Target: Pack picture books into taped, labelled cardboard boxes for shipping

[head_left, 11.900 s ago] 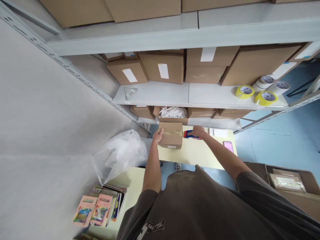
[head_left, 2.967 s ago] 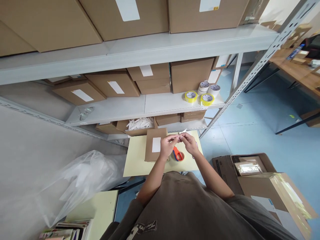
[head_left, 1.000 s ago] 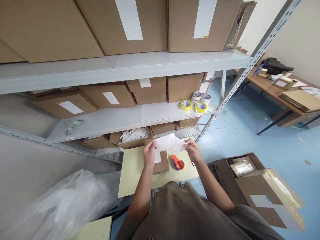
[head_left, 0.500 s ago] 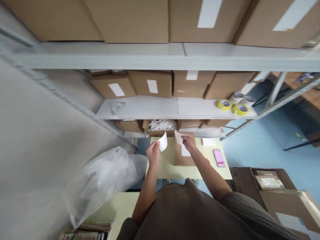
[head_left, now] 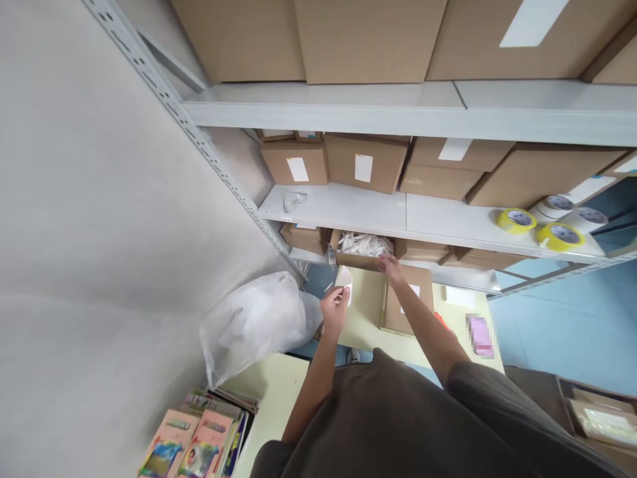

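- Lightly pinched between left hand [head_left: 334, 310] fingers: slip [head_left: 345, 293], just left of box [head_left: 405, 312].
- Right hand [head_left: 391, 266] at far edge of box, fingers curled; holding anything or not, cannot tell.
- Just beyond box: open carton [head_left: 365, 245] of white strips.
- Under box: yellow table [head_left: 365, 328].
- Right of box: pink phone [head_left: 479, 334].
- Well left of box: plastic bag [head_left: 259, 325].
- Up and right of box, on shelf [head_left: 448, 226]: tape rolls [head_left: 517, 220].
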Tool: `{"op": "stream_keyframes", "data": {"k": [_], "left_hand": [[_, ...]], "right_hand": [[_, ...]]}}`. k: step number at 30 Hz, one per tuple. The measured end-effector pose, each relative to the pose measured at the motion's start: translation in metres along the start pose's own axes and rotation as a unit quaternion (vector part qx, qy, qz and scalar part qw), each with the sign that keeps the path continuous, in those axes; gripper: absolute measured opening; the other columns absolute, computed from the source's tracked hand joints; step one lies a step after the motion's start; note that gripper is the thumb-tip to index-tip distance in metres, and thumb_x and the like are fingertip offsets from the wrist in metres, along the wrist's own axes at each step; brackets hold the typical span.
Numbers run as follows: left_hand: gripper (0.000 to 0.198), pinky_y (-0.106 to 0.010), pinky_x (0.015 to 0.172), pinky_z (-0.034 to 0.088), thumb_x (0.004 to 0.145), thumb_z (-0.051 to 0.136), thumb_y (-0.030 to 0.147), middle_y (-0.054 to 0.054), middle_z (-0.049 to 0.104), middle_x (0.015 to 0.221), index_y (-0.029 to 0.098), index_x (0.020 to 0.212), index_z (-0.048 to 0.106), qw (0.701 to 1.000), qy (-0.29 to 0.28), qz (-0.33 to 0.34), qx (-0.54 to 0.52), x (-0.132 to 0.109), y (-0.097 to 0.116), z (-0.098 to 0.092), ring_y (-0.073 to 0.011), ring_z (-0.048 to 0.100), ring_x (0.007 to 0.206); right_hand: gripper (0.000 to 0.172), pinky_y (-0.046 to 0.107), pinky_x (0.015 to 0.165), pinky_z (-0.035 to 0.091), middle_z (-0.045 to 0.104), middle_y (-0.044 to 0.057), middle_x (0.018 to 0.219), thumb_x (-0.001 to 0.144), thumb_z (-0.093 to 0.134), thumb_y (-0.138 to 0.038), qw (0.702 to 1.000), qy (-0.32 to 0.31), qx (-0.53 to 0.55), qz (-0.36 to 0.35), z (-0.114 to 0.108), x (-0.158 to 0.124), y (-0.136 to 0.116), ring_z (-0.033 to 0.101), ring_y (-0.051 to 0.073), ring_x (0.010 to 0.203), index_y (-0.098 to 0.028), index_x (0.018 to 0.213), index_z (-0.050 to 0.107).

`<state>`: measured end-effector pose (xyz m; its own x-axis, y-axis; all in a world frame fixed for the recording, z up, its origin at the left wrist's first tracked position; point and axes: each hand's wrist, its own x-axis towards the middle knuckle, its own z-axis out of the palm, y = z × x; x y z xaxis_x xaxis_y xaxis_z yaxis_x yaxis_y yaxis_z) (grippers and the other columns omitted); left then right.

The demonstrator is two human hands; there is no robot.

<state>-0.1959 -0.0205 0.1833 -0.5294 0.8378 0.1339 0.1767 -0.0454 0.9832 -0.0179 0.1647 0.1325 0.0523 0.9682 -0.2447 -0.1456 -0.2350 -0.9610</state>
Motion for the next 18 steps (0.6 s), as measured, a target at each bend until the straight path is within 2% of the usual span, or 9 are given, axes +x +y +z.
{"op": "stream_keyframes", "data": {"k": [1, 3, 6, 9, 12, 14, 16, 18], "left_hand": [[0.033, -0.028, 0.073, 0.052, 0.092, 0.073, 0.053, -0.005, 0.074, 0.083, 0.023, 0.081, 0.080, 1.000, -0.022, 0.017, 0.010, 0.001, -0.002, 0.005, -0.0187, 0.067, 0.077], [0.028, -0.031, 0.078, 0.054, 0.090, 0.076, 0.050, -0.006, 0.075, 0.085, 0.025, 0.079, 0.081, 0.996, -0.077, 0.050, 0.022, 0.002, -0.005, 0.020, -0.0206, 0.068, 0.080], [0.020, -0.037, 0.089, 0.055, 0.087, 0.080, 0.045, -0.008, 0.075, 0.086, 0.028, 0.076, 0.081, 0.981, -0.165, 0.093, 0.043, -0.003, -0.009, 0.057, -0.0236, 0.069, 0.086], [0.018, -0.039, 0.092, 0.054, 0.087, 0.081, 0.041, -0.010, 0.072, 0.089, 0.028, 0.076, 0.082, 0.954, -0.249, 0.142, 0.089, -0.019, -0.012, 0.101, -0.0263, 0.068, 0.092], [0.017, -0.041, 0.095, 0.054, 0.083, 0.086, 0.044, -0.013, 0.071, 0.095, 0.027, 0.084, 0.084, 0.923, -0.325, 0.179, 0.100, -0.039, -0.011, 0.137, -0.0289, 0.067, 0.098], [0.030, -0.041, 0.100, 0.053, 0.075, 0.093, 0.049, -0.013, 0.072, 0.105, 0.027, 0.095, 0.085, 0.914, -0.354, 0.183, 0.080, -0.048, -0.012, 0.151, -0.0302, 0.067, 0.104], [0.044, -0.040, 0.100, 0.053, 0.072, 0.094, 0.054, -0.014, 0.073, 0.112, 0.027, 0.105, 0.084, 0.936, -0.318, 0.138, 0.055, -0.050, -0.016, 0.161, -0.0289, 0.067, 0.105], [0.047, -0.036, 0.092, 0.054, 0.078, 0.086, 0.062, -0.012, 0.074, 0.106, 0.024, 0.105, 0.082, 0.969, -0.244, 0.032, 0.022, -0.045, -0.023, 0.167, -0.0248, 0.068, 0.096]], "right_hand": [[0.046, 0.031, 0.062, 0.052, 0.068, 0.000, 0.065, 0.068, 0.087, -0.062, 1.000, -0.020, 0.004, 0.016, -0.010, -0.020, 0.004, 0.063, 0.017, 0.061, -0.022, 0.072, 0.064], [0.052, 0.030, 0.065, 0.052, 0.073, 0.005, 0.069, 0.073, 0.084, -0.069, 0.992, -0.109, 0.019, 0.064, -0.035, -0.062, 0.010, 0.066, 0.018, 0.065, -0.020, 0.071, 0.069], [0.054, 0.032, 0.073, 0.056, 0.080, 0.009, 0.086, 0.077, 0.081, -0.073, 0.981, -0.145, 0.062, 0.109, -0.072, -0.121, 0.011, 0.074, 0.022, 0.080, -0.019, 0.085, 0.078], [0.050, 0.034, 0.076, 0.059, 0.080, 0.008, 0.091, 0.077, 0.084, -0.068, 0.986, -0.085, 0.092, 0.106, -0.099, -0.153, 0.008, 0.075, 0.023, 0.086, -0.020, 0.089, 0.078], [0.044, 0.035, 0.073, 0.060, 0.078, 0.005, 0.082, 0.071, 0.089, -0.061, 0.992, 0.052, 0.099, 0.066, -0.118, -0.156, 0.008, 0.073, 0.023, 0.080, -0.021, 0.080, 0.073], [0.043, 0.034, 0.069, 0.059, 0.076, 0.004, 0.079, 0.066, 0.091, -0.058, 0.984, 0.136, 0.105, 0.049, -0.131, -0.150, 0.008, 0.072, 0.022, 0.075, -0.023, 0.077, 0.070], [0.043, 0.032, 0.066, 0.058, 0.075, 0.003, 0.076, 0.061, 0.094, -0.054, 0.977, 0.172, 0.111, 0.058, -0.142, -0.145, 0.009, 0.071, 0.020, 0.072, -0.023, 0.077, 0.069], [0.044, 0.030, 0.064, 0.057, 0.074, 0.003, 0.075, 0.058, 0.096, -0.051, 0.977, 0.159, 0.116, 0.081, -0.150, -0.142, 0.012, 0.071, 0.019, 0.070, -0.023, 0.077, 0.068]]}}
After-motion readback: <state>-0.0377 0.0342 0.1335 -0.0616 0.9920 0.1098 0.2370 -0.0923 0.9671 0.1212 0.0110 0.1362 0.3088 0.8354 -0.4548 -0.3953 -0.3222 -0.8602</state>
